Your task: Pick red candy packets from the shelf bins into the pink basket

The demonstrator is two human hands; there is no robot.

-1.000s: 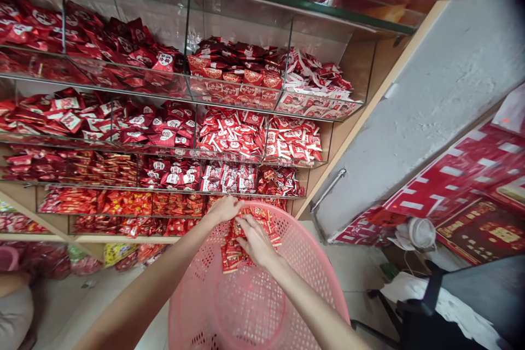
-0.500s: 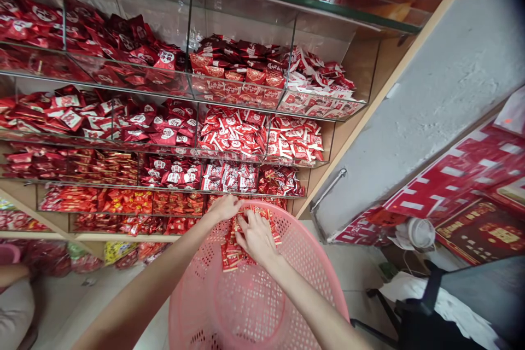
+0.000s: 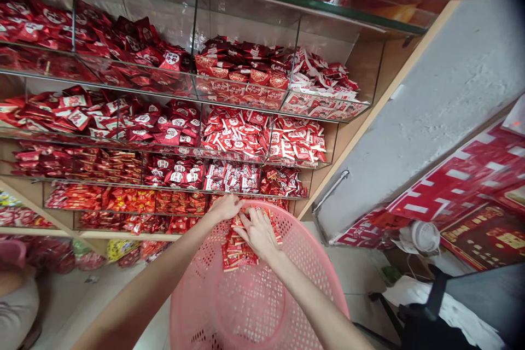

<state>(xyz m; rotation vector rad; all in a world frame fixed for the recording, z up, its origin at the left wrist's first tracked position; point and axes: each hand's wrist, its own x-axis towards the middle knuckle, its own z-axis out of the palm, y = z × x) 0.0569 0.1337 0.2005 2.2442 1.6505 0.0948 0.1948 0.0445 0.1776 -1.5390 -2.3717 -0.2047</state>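
While both hands work the red packets [image 3: 237, 250] heaped at the pink basket's [image 3: 314, 273] far rim, right hand [image 3: 258, 232] lies flat, fingers spread on the pile; left hand [image 3: 225, 208] curls at the edge, grip unclear. Best cup w/ both palms, small batches.

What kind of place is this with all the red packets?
Probably a sweet shop: tiers of glass bins hold heaps of red packets, and a pink basket holds some loose packets.
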